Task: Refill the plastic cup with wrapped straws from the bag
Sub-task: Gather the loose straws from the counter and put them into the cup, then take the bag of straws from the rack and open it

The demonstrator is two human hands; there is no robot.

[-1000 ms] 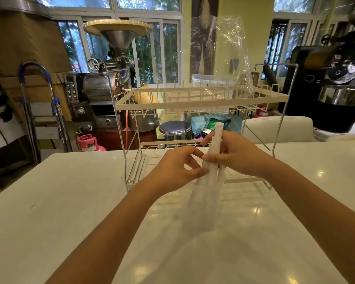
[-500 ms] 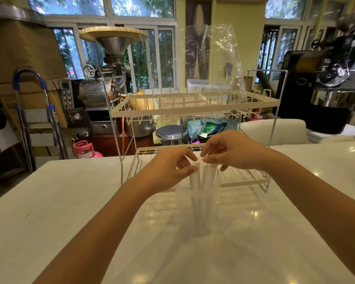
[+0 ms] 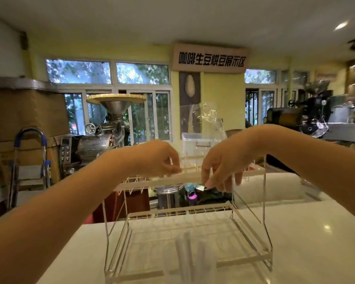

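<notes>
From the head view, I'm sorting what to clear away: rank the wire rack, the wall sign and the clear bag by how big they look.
1. Wire rack, clearly largest, though nearest the camera.
2. Wall sign.
3. Clear bag, partly hidden by the hands, so its rank against the sign is unsure.

You faced one legible text: a brown sign board (image 3: 210,58) on the yellow wall at 12 o'clock read "咖啡生豆烘豆展示区" in black characters. You had no other readable labels or numbers.
</notes>
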